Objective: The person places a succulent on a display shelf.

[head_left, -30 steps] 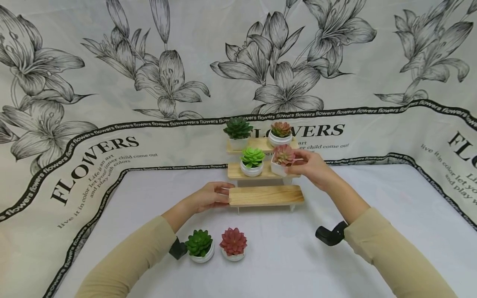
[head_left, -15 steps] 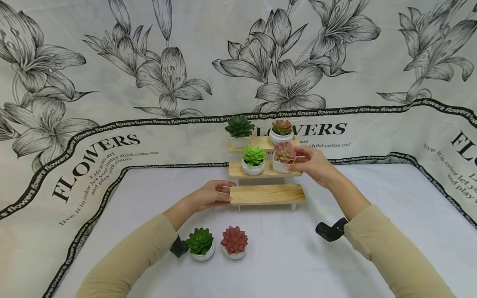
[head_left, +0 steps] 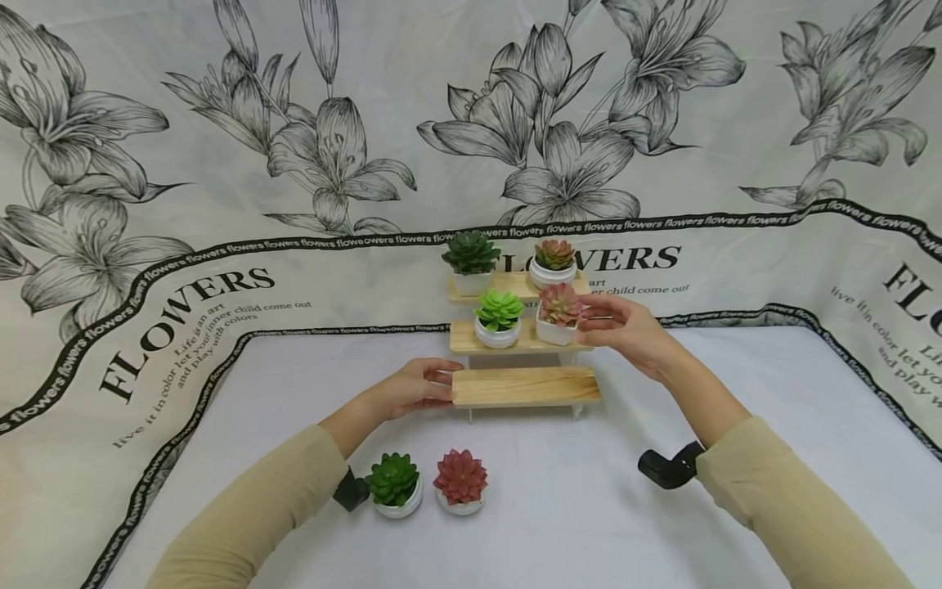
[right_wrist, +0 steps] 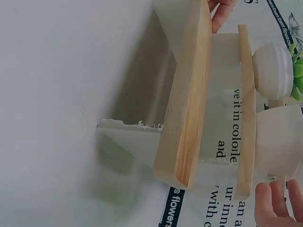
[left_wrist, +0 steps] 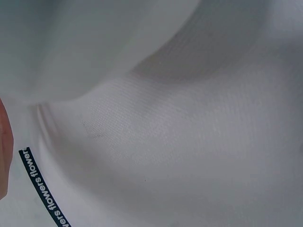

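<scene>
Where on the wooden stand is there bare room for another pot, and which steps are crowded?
The lowest step is bare, bordered by the left hand. The middle step and top step each hold two pots; the right hand crowds the pink succulent pot.

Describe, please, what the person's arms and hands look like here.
Both arms wear long beige sleeves: left sleeve, right sleeve. A small black camera sits at each wrist: left camera, right camera. The left hand and right hand are bare, without gloves.
</scene>
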The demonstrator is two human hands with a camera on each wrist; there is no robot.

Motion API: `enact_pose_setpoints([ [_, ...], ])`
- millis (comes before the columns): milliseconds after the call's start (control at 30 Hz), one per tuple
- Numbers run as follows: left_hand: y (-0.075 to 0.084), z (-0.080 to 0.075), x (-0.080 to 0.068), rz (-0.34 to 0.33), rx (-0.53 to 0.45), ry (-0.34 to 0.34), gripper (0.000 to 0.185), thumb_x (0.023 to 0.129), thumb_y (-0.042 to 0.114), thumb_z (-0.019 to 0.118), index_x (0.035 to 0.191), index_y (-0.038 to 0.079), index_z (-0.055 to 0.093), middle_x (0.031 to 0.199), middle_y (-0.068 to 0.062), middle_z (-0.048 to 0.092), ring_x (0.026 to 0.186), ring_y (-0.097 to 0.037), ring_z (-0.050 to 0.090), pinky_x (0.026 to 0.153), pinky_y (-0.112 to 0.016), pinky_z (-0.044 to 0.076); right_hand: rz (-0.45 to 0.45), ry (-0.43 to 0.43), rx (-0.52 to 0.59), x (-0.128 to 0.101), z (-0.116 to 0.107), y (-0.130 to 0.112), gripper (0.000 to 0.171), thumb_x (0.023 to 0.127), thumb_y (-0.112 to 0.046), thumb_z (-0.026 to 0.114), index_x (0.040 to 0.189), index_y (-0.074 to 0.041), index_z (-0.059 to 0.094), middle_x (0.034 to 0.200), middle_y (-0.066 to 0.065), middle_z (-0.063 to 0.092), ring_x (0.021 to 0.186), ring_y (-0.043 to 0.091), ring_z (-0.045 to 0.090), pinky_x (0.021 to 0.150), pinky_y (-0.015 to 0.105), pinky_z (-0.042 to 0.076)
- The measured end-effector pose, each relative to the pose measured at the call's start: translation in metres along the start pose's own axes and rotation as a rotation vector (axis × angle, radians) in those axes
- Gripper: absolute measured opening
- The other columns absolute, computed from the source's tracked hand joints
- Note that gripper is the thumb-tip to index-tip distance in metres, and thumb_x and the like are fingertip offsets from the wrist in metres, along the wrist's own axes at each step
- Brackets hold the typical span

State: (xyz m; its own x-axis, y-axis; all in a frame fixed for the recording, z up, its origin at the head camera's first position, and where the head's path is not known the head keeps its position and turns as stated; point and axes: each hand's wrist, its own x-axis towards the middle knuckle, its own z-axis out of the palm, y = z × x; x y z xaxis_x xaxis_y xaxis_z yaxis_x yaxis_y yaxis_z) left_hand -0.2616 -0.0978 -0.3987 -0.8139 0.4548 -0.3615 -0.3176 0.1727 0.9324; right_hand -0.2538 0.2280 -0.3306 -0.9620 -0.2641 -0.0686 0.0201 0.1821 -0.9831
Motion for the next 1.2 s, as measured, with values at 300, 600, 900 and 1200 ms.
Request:
enact_pose_setpoints([
  [300, -0.001, 0.0, 0.0, 0.001, -0.002, -0.013, 0.051, 0.086, -0.011, 0.054, 0.135, -0.004, 0.042, 0.117, -0.018, 0.05, 0.094, -0.022, 0.057, 0.092, -0.04, 0.049, -0.002, -0.011, -0.061, -0.014, -0.007, 0.005, 0.071, 0.083, -0.005, 0.068, 0.142, 0.003, 0.029, 0.134, 0.02, 0.037, 0.115, 0.021, 0.046, 0.088, 0.019, 0.048],
  [600, 0.0, 0.0, 0.0, -0.002, 0.003, -0.016, 0.051, 0.086, -0.011, 0.054, 0.135, -0.004, 0.042, 0.116, -0.017, 0.05, 0.094, -0.022, 0.057, 0.093, -0.04, 0.049, -0.009, -0.025, -0.084, -0.03, -0.007, 0.01, 0.068, 0.083, -0.008, 0.07, 0.138, 0.005, 0.033, 0.13, 0.017, 0.042, 0.113, 0.018, 0.048, 0.087, 0.022, 0.05],
  [900, 0.0, -0.001, 0.0, -0.011, -0.001, -0.009, 0.051, 0.086, -0.011, 0.054, 0.136, -0.004, 0.042, 0.116, -0.017, 0.05, 0.095, -0.021, 0.057, 0.092, -0.039, 0.05, -0.061, -0.091, -0.106, -0.049, 0.006, 0.016, 0.06, 0.083, -0.004, 0.067, 0.134, 0.008, 0.038, 0.126, 0.016, 0.049, 0.11, 0.016, 0.053, 0.085, 0.024, 0.051],
  [1200, 0.001, -0.003, -0.001, -0.006, 0.008, -0.011, 0.05, 0.087, -0.01, 0.054, 0.135, -0.003, 0.043, 0.119, -0.018, 0.049, 0.097, -0.022, 0.057, 0.09, -0.038, 0.051, -0.054, -0.188, -0.052, -0.05, 0.033, 0.029, 0.065, 0.078, -0.005, 0.072, 0.133, 0.009, 0.039, 0.129, 0.029, 0.043, 0.113, 0.029, 0.048, 0.086, 0.027, 0.05],
])
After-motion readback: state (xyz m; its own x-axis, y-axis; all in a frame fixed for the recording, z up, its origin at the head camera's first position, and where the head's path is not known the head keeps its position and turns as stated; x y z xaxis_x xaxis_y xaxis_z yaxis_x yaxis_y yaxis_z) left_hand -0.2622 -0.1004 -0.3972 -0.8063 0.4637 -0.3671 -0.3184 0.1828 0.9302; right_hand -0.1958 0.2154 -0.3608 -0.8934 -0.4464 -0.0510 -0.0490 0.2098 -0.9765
